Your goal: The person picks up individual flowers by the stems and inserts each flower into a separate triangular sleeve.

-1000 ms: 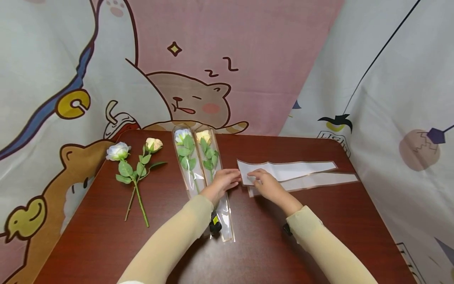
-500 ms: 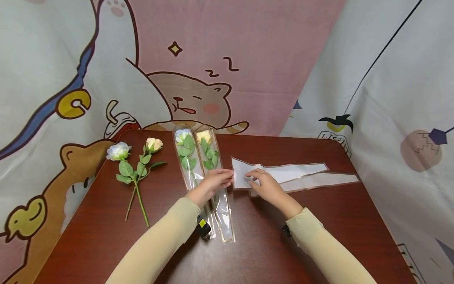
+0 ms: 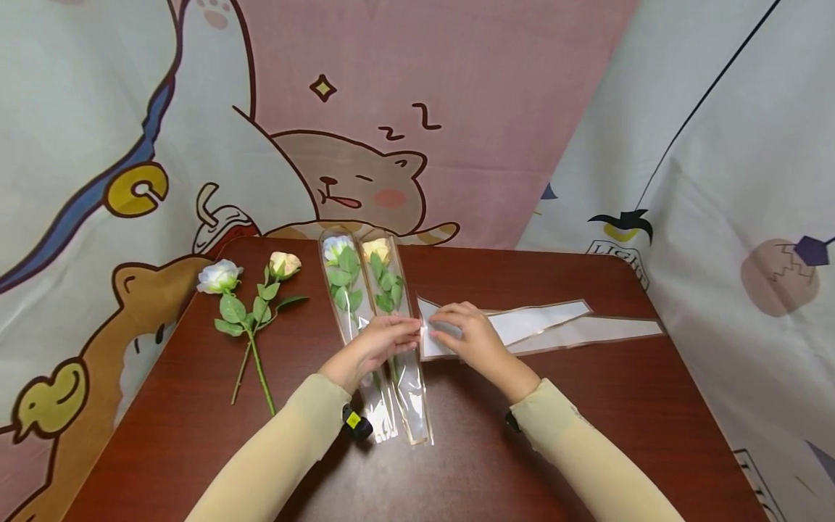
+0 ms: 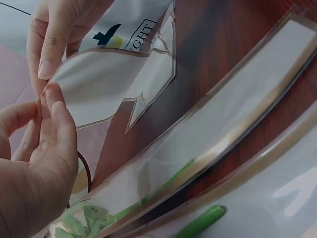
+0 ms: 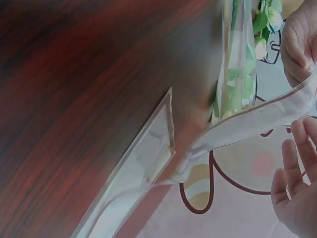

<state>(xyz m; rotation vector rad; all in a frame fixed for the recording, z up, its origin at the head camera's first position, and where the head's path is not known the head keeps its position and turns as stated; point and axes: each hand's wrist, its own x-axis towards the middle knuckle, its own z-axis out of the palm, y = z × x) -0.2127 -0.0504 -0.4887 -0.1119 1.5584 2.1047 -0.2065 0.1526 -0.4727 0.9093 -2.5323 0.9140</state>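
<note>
A white tapered flower sleeve (image 3: 541,320) with a brown-gold border is lifted at its wide end, between the two hands. My left hand (image 3: 381,341) pinches the edge of that wide end between thumb and fingers, as the left wrist view shows. On the same end, my right hand (image 3: 479,344) holds the sleeve near the mouth, its fingertips close to the left hand's. Below it a second white sleeve (image 3: 607,330) lies flat on the table. Under the left forearm rest two clear sleeves, one with a blue-white rose (image 3: 336,250), one with a yellow rose (image 3: 376,251).
At the left of the brown table (image 3: 163,435), a loose pale blue rose (image 3: 219,277) and a loose cream rose (image 3: 284,265) lie with crossed stems. A printed cloth (image 3: 496,109) hangs behind the table's far edge.
Both hands have moved left, drawing the upper sleeve leftward off the second one. Its wide end has come up to the bagged roses. The loose roses have not moved.
</note>
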